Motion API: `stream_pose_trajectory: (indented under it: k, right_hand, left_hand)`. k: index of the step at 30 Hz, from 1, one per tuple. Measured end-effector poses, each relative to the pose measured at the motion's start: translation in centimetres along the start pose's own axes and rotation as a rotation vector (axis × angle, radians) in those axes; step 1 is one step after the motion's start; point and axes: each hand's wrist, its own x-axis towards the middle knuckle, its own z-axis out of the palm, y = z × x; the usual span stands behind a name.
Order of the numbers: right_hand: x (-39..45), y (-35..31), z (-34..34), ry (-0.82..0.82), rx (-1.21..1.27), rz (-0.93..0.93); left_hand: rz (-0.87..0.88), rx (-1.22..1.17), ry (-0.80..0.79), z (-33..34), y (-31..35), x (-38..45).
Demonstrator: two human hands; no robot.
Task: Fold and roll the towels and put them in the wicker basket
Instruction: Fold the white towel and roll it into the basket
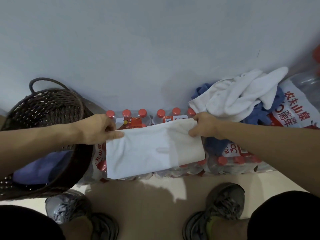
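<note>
Filling upper frame: pale wall [138, 40]; beige floor [155, 196] below. Shrink-wrapped water packs [230, 163] centre, label "农夫山泉", "1996-2021". Wicker basket [48, 108] left, blue towel [39, 168] inside. Folded white towel [152, 149] centre, far corners pinched by left hand [98, 129] and right hand [204, 125]. Towel pile [239, 94] upper right.

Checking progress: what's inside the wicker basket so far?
In the wicker basket lies a blue towel. The left forearm and the near rim cover part of the inside, so anything else there is hidden.

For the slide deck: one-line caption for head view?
Both hands hold a folded white towel over bottled-water packs.
</note>
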Motion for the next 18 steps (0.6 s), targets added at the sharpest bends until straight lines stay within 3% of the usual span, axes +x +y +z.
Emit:
stream_pose_trajectory:
  k: [4,5,7,9,10,13,15,18]
  right_hand:
    - [-0.1,-0.4,-0.8,-0.170,0.050,0.075]
    - [-0.4,-0.8,-1.2,-0.242,-0.074,0.064]
    - [-1.2,-2.1,-1.8,-0.345,-0.560,-0.003]
    - [-1.8,-3.2,-1.5,-0.294,-0.885,-0.190]
    - [-2.3,-4.0,-1.2,-0.241,-0.868,-0.324]
    - [-4.7,-7.4,0.4,-0.169,-0.433,-0.657]
    - [-5.8,-8.9,1.4,-0.193,-0.246,-0.708]
    - [-6.4,-9.5,2.0,-0.265,-0.172,-0.684]
  left_hand:
    - [0.006,-0.069,0.115,-1.6,1.7,-1.0]
    - [0.016,-0.113,0.130,-2.1,2.4,-1.4]
    - [0.098,-0.193,0.203,-3.4,4.2,-2.2]
    - [0.216,-0.229,0.276,-5.0,6.5,-3.0]
    - [0.266,-0.230,0.294,-5.7,7.6,-3.4]
    - [0.333,-0.191,0.310,-6.8,9.8,-4.3]
    - [0.339,-0.168,0.293,-7.2,10.4,-4.5]
    - [0.342,-0.184,0.304,-7.6,10.4,-4.9]
